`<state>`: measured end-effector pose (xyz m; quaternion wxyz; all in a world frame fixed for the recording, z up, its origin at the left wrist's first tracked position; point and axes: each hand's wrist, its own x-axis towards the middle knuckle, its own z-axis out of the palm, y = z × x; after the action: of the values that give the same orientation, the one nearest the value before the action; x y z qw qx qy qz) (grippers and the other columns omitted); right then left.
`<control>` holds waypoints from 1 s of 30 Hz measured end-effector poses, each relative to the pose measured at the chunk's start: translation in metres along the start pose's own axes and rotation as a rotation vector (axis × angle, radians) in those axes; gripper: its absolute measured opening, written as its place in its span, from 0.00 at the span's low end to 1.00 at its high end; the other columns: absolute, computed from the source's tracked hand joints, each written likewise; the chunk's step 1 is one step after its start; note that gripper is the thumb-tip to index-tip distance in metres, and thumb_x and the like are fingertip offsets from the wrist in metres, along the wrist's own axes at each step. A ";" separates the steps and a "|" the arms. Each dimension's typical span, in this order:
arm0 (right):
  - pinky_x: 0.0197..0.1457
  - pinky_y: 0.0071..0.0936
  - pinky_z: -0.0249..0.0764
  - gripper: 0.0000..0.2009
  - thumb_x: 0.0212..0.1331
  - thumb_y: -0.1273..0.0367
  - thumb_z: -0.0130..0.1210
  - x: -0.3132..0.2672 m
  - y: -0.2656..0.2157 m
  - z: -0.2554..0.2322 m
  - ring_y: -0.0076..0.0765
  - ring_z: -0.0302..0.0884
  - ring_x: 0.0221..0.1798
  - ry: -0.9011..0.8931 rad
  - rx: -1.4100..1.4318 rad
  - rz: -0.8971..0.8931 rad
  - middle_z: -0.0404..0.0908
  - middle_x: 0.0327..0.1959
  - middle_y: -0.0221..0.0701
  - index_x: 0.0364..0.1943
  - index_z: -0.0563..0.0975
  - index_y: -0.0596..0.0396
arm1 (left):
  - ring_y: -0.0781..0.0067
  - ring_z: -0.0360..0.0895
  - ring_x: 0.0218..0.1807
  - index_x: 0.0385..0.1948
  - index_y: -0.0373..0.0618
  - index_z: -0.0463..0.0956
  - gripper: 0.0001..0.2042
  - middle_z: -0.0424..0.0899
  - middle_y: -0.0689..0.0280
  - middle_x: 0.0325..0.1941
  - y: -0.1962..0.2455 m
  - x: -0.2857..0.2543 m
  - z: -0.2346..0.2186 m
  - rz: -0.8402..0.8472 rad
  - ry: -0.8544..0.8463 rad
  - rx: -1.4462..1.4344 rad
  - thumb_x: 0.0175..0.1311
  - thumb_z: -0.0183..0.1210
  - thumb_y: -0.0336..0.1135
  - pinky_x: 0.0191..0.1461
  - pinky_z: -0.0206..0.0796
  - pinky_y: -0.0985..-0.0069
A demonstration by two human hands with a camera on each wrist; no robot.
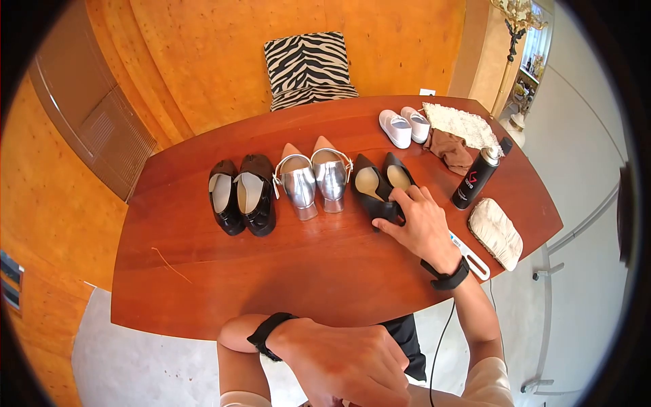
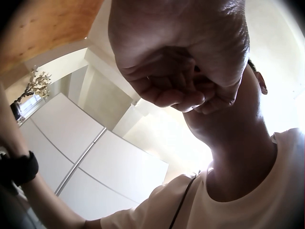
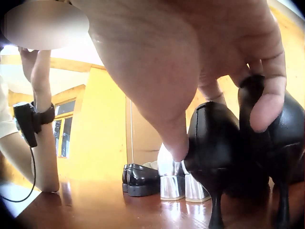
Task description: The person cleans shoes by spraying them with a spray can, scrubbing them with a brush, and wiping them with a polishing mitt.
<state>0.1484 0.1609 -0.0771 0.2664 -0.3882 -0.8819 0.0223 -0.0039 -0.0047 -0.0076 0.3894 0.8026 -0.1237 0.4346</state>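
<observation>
Two black high-heeled shoes (image 1: pixel 371 193) stand side by side at the right of the shoe row. My right hand (image 1: pixel 422 227) grips them at their heel ends; in the right wrist view its thumb (image 3: pixel 172 138) lies against the outer side of one shoe (image 3: pixel 214 138) and a finger rests on the other (image 3: pixel 286 129). My left hand (image 1: pixel 349 359) is held off the table's front edge near the body, and in the left wrist view this hand (image 2: pixel 178 57) has curled fingers with no object visible in them.
Silver-heeled shoes (image 1: pixel 298 184) and black loafers (image 1: pixel 258 203) stand to the left on the table (image 1: pixel 224 278). Rightward are white shoes (image 1: pixel 397 129), a brown cloth (image 1: pixel 449 150), a spray can (image 1: pixel 477 178), a cream pouch (image 1: pixel 498 234) and a white strip-shaped item (image 1: pixel 479 266).
</observation>
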 end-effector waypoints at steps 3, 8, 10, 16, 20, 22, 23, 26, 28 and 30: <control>0.45 0.47 0.79 0.23 0.50 0.56 0.74 0.014 0.005 0.008 0.50 0.77 0.48 -0.014 0.007 0.008 0.78 0.37 0.38 0.45 0.79 0.53 | 0.70 0.73 0.21 0.33 0.41 0.80 0.21 0.74 0.70 0.21 -0.002 0.002 -0.001 -0.013 0.010 0.004 0.69 0.65 0.53 0.23 0.57 0.73; 0.45 0.47 0.79 0.23 0.51 0.57 0.73 0.034 0.014 0.023 0.50 0.76 0.50 0.011 0.051 0.009 0.78 0.37 0.38 0.47 0.78 0.53 | 0.69 0.73 0.22 0.31 0.42 0.79 0.21 0.73 0.70 0.22 -0.002 0.003 -0.008 -0.077 -0.046 0.069 0.69 0.64 0.54 0.24 0.58 0.72; 0.44 0.47 0.80 0.24 0.51 0.57 0.73 0.039 0.016 0.028 0.49 0.76 0.51 0.023 0.061 0.016 0.78 0.38 0.38 0.47 0.78 0.53 | 0.69 0.73 0.22 0.30 0.42 0.79 0.21 0.73 0.69 0.23 -0.003 0.005 -0.010 -0.100 -0.066 0.106 0.69 0.64 0.54 0.25 0.58 0.72; 0.41 0.46 0.81 0.24 0.51 0.56 0.73 0.049 0.022 0.041 0.49 0.76 0.52 0.070 0.047 0.025 0.78 0.40 0.37 0.48 0.78 0.53 | 0.68 0.74 0.24 0.30 0.41 0.79 0.18 0.75 0.67 0.25 -0.007 0.007 -0.016 -0.131 -0.175 0.086 0.72 0.61 0.49 0.26 0.60 0.71; 0.40 0.45 0.81 0.24 0.51 0.56 0.73 0.056 0.023 0.044 0.47 0.76 0.52 0.082 0.042 0.020 0.78 0.41 0.37 0.48 0.78 0.52 | 0.68 0.74 0.24 0.31 0.41 0.80 0.17 0.79 0.67 0.27 -0.011 -0.001 -0.010 -0.125 -0.089 0.096 0.72 0.61 0.48 0.26 0.61 0.71; 0.39 0.44 0.81 0.24 0.51 0.56 0.73 0.057 0.024 0.045 0.47 0.76 0.52 0.067 0.048 0.038 0.78 0.41 0.37 0.48 0.78 0.52 | 0.68 0.75 0.24 0.31 0.41 0.80 0.17 0.79 0.67 0.28 -0.012 -0.001 -0.011 -0.129 -0.092 0.097 0.72 0.61 0.48 0.26 0.61 0.71; 0.39 0.44 0.81 0.24 0.51 0.55 0.73 0.056 0.023 0.046 0.46 0.76 0.52 0.080 0.050 0.039 0.77 0.42 0.36 0.48 0.79 0.51 | 0.68 0.75 0.24 0.32 0.40 0.81 0.17 0.80 0.67 0.28 -0.012 -0.001 -0.012 -0.130 -0.085 0.111 0.72 0.61 0.47 0.26 0.61 0.71; 0.39 0.43 0.80 0.24 0.51 0.54 0.73 0.053 0.025 0.052 0.45 0.75 0.51 0.127 0.058 0.039 0.77 0.43 0.34 0.48 0.79 0.50 | 0.68 0.76 0.25 0.33 0.40 0.81 0.17 0.80 0.66 0.28 -0.012 -0.001 -0.014 -0.134 -0.069 0.124 0.72 0.61 0.46 0.26 0.62 0.72; 0.39 0.43 0.80 0.23 0.52 0.54 0.73 0.052 0.026 0.056 0.44 0.75 0.50 0.161 0.064 0.036 0.77 0.45 0.33 0.48 0.80 0.50 | 0.68 0.76 0.25 0.33 0.39 0.82 0.16 0.81 0.66 0.28 -0.013 -0.002 -0.014 -0.139 -0.059 0.125 0.72 0.61 0.46 0.26 0.62 0.72; 0.40 0.43 0.80 0.23 0.52 0.54 0.73 0.051 0.027 0.058 0.44 0.75 0.51 0.182 0.077 0.041 0.76 0.46 0.33 0.47 0.80 0.49 | 0.68 0.78 0.26 0.34 0.39 0.82 0.16 0.82 0.65 0.29 -0.016 -0.006 -0.011 -0.122 0.011 0.139 0.72 0.61 0.45 0.27 0.63 0.72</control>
<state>0.1099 0.2252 -0.1107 0.3596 -0.3961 -0.8444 0.0263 -0.0053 0.0129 -0.0172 0.3592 0.8314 -0.0422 0.4219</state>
